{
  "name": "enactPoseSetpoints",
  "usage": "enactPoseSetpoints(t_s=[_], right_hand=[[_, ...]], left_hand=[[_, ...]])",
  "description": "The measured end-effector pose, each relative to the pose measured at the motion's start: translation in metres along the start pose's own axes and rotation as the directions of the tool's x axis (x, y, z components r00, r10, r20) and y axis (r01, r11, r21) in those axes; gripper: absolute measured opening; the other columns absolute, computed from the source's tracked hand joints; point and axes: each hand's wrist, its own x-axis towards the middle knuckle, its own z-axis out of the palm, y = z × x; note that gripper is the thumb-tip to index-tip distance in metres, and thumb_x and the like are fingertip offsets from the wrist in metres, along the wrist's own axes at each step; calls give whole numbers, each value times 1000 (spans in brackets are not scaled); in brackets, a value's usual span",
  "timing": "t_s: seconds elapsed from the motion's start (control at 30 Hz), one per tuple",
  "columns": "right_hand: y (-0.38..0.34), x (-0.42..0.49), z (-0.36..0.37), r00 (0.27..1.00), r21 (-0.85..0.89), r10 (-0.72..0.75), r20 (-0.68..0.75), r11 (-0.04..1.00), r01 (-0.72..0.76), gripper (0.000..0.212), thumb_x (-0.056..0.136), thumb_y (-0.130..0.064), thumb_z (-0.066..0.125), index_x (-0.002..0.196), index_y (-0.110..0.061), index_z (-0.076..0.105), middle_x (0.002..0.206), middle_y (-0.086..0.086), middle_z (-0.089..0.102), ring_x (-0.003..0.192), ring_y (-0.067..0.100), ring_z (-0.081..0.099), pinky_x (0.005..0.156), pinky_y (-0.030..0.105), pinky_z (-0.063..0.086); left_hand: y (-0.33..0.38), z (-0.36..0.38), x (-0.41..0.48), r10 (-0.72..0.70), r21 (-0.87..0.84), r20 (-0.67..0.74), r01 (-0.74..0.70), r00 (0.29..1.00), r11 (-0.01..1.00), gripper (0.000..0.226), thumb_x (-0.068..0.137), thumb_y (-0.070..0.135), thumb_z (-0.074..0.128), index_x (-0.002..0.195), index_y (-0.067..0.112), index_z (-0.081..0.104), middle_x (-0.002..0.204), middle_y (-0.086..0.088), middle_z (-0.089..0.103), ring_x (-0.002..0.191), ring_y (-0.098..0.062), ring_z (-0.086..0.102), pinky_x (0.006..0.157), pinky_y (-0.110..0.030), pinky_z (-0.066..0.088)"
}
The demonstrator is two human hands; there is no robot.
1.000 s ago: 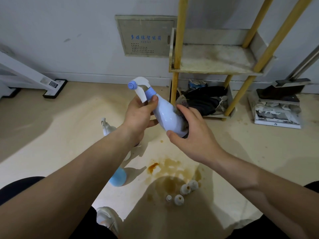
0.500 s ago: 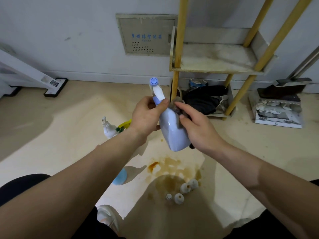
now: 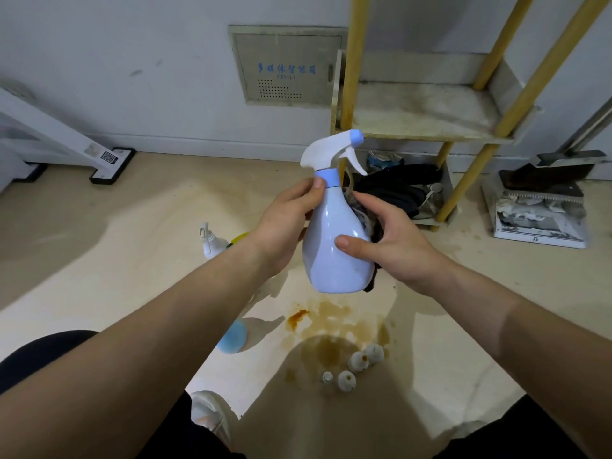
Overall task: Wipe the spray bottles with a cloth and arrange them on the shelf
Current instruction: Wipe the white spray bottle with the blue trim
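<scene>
Your left hand (image 3: pixel 281 226) has its grip clenched on the neck of the upright pale-blue plastic spray bottle (image 3: pixel 334 253). Your right hand (image 3: pixel 394 246) grip clamps a dark crumpled cloth (image 3: pixel 364 218) against the bottle's far side. The bottle is held in mid-air, in front of the yellow-posted shelf (image 3: pixel 414 107).

Spray bottle (image 3: pixel 334 246) before shelf (image 3: pixel 424 111), between hands.

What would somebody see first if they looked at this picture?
The pale blue spray bottle, held upright in the middle: the left hand grips its neck and the right hand presses a dark cloth against its side. Just below it, a brown stain spreads over the floor, and a yellow-legged shelf stands behind against the wall.
</scene>
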Motion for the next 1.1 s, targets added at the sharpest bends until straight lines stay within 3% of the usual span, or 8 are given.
enactPoseSetpoints(t_s=[0.07, 0.13, 0.23, 0.43, 0.57, 0.73, 0.9, 1.1], right_hand=[[0, 0, 2, 1000, 16, 17, 8, 1000, -17, 70, 75, -24, 86, 137, -22, 54, 124, -11, 65, 113, 5, 64, 82, 21, 55], [-1, -2, 7, 998, -73, -12, -63, 997, 7, 62, 82, -16, 82, 135, -28, 53, 123, -24, 60, 111, -9, 60, 92, 17, 51], [0, -4, 18, 977, -377, -134, -164, 924, 64, 60, 90, -18, 72, 146, -21, 48, 139, -11, 56, 123, 6, 55, 100, 32, 49], [-4, -19, 38, 944, -682, -325, -62, 704, 198, 57, 100, -32, 54, 153, -21, 38, 153, -2, 42, 139, 13, 39, 113, 27, 36], [0, -10, 28, 958, -536, -257, -124, 830, 153, 51, 102, -28, 52, 151, -23, 41, 149, -4, 48, 135, 11, 45, 111, 33, 41], [8, -3, 17, 986, -305, -86, -143, 951, 39, 49, 102, -20, 55, 150, -22, 45, 147, -11, 52, 134, 1, 48, 114, 34, 40], [1, 1, 13, 982, -183, 36, -188, 981, -71, 47, 102, -16, 53, 149, -21, 45, 144, -11, 54, 131, 4, 50, 115, 34, 39], [-6, -12, 31, 979, -404, -94, -181, 915, 13, 53, 101, -21, 56, 152, -24, 39, 142, -11, 54, 126, 3, 50, 102, 19, 42]], left_hand=[[-1, -3, 0, -42, -91, 20, 44, 999, 995, 25, 103, 36, 52, 112, 18, 67, 101, -2, 71, 95, -23, 66, 97, -48, 51], [-1, -6, 0, -77, -150, -6, 75, 997, 986, 27, 101, 37, 56, 114, 16, 67, 103, -6, 71, 97, -30, 65, 98, -53, 51], [-1, -3, -1, -109, -174, -54, 98, 993, 980, 31, 101, 35, 59, 122, 14, 63, 107, -6, 71, 93, -28, 65, 85, -45, 54], [3, 2, 2, -122, -253, -148, 82, 981, 964, 19, 102, 28, 58, 110, 14, 68, 97, -4, 75, 76, -17, 71, 66, -30, 57], [5, 3, -1, -178, -249, -115, 145, 977, 958, 34, 95, 30, 69, 123, 13, 62, 117, -9, 71, 93, -28, 69, 75, -54, 61], [3, 5, -7, -184, -160, -11, 180, 983, 971, 29, 98, 20, 64, 126, 11, 63, 111, -8, 70, 99, -29, 68, 82, -68, 55], [3, -4, -6, -141, 44, 54, 139, 989, 989, 25, 104, 20, 53, 128, 19, 61, 121, -2, 70, 111, -24, 68, 84, -60, 58], [-2, 3, -1, -99, 152, -63, 108, 993, 982, 30, 102, 21, 58, 131, 14, 56, 124, -4, 67, 113, -25, 64, 87, -53, 57]])
